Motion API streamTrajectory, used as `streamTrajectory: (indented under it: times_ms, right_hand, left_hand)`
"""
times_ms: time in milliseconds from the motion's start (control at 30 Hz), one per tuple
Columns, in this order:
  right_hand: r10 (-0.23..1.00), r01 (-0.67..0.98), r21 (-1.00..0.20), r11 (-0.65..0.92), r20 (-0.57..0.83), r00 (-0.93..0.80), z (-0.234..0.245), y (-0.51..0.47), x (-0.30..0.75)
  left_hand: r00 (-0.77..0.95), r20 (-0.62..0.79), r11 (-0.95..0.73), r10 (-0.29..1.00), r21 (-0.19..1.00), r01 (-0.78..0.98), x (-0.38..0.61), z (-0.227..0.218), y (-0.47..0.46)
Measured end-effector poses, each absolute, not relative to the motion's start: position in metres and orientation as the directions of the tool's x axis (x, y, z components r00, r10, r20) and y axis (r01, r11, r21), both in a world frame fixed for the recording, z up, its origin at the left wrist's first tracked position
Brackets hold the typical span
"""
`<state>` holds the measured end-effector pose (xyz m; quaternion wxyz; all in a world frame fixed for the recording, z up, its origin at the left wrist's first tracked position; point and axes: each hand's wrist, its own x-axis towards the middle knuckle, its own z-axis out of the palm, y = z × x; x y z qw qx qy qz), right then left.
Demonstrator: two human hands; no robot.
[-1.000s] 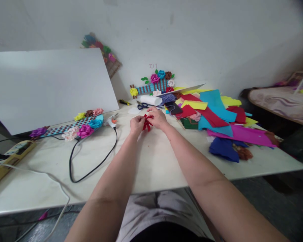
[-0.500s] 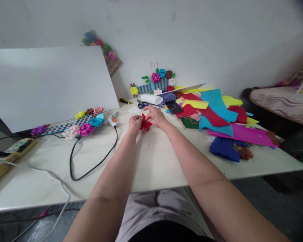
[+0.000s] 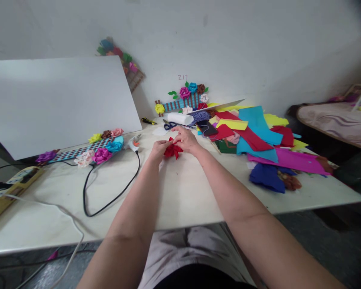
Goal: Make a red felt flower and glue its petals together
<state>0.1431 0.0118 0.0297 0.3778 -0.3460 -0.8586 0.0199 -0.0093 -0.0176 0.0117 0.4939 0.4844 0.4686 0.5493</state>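
Between my two hands, a little above the table, is a red paper flower (image 3: pixel 173 151) with pointed petals spread out. My left hand (image 3: pixel 160 150) pinches its left side. My right hand (image 3: pixel 185 139) has its fingertips closed on the flower's upper right part; the exact grip is partly hidden by the fingers. Just beyond my hands lie scissors (image 3: pixel 169 125) with dark blue handles and a white roll (image 3: pixel 180 118). Left of my left hand rests a white glue gun (image 3: pixel 133 143) with an orange part, its black cord looping over the table.
Crepe paper sheets (image 3: pixel 255 132) in many colours heap at the right. A flower-decorated woven strip (image 3: pixel 81 151) lies at the left, beside a power strip (image 3: pixel 15 184). A white board (image 3: pixel 63 104) leans on the wall. A yellow cutter (image 3: pixel 149 121) lies near its corner.
The red flower has turned and tilted between my fingers, so its petals spread wider. My left hand has shifted slightly left and down. My right hand stays nearly in place.
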Motion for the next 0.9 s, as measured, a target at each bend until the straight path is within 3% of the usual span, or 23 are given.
streamTrajectory:
  times_ms: [367, 733, 900]
  right_hand:
    - [0.582, 0.573, -0.242, 0.783, 0.608, -0.54, 0.0317, 0.0105, 0.1417]
    - [0.615, 0.536, -0.322, 0.78, 0.555, -0.56, 0.0315, 0.0143, 0.1414]
    - [0.613, 0.58, -0.336, 0.742, 0.69, -0.385, 0.0325, 0.0129, 0.1407]
  left_hand:
    - [-0.15, 0.084, -0.098, 0.985, 0.991, -0.093, -0.0056, 0.0193, -0.0215]
    - [-0.192, 0.071, -0.083, 0.979, 0.995, -0.053, -0.0037, 0.0183, -0.0194]
    - [-0.341, 0.259, -0.273, 0.904, 0.962, 0.007, -0.0037, 0.0162, -0.0136]
